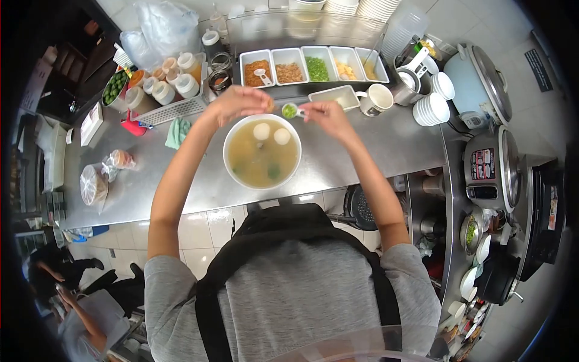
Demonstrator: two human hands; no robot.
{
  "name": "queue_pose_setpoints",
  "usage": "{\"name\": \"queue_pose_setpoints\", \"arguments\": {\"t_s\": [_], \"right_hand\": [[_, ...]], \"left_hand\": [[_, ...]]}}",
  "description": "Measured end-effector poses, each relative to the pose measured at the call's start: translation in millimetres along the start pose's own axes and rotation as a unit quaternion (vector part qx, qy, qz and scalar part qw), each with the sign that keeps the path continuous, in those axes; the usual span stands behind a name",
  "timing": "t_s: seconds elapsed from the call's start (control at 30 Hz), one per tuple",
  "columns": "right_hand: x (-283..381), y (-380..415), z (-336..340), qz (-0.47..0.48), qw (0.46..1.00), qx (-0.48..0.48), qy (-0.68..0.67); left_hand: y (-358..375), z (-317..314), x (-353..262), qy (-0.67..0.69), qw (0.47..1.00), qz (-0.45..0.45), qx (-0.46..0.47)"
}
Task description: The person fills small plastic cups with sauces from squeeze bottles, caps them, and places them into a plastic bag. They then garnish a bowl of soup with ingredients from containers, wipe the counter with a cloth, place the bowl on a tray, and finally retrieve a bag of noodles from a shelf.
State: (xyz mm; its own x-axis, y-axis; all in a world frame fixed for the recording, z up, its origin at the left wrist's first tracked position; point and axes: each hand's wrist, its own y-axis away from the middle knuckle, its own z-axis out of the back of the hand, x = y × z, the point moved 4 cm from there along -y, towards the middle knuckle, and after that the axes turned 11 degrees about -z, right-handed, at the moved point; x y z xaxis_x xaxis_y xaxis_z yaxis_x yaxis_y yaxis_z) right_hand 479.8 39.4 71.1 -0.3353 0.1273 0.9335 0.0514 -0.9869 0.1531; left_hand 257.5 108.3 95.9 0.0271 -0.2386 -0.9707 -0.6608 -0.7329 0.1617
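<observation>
A large white bowl [227, 158] of cloudy broth stands on the steel counter, with two pale round balls [281, 136] and dark green leaves in it. My right hand [329, 117] grips a small white spoon [299, 113] by its handle. Chopped green onion [289, 110] fills the spoon, just above the bowl's far rim. My left hand [241, 102] is over the far left rim, its fingers drawn together around something small and brownish that I cannot make out. Beyond the hands is a row of white tubs, including one of chopped green onion [316, 69] and one of brown bits [289, 73].
A basket of sauce bottles [175, 108] stands at the back left, near a green cloth [177, 133]. Bagged food [94, 184] lies on the left. A mug [377, 99], stacked white cups [431, 109] and cookers [491, 166] line the right. Other people are at the lower left.
</observation>
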Motion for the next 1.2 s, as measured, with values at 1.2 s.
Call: {"name": "queue_pose_setpoints", "arguments": {"t_s": [1.2], "right_hand": [[-29,-117,53,0.012,0.922,-0.288,0.258]], "left_hand": [[130,144,132,-0.692,0.619,0.054,-0.366]]}}
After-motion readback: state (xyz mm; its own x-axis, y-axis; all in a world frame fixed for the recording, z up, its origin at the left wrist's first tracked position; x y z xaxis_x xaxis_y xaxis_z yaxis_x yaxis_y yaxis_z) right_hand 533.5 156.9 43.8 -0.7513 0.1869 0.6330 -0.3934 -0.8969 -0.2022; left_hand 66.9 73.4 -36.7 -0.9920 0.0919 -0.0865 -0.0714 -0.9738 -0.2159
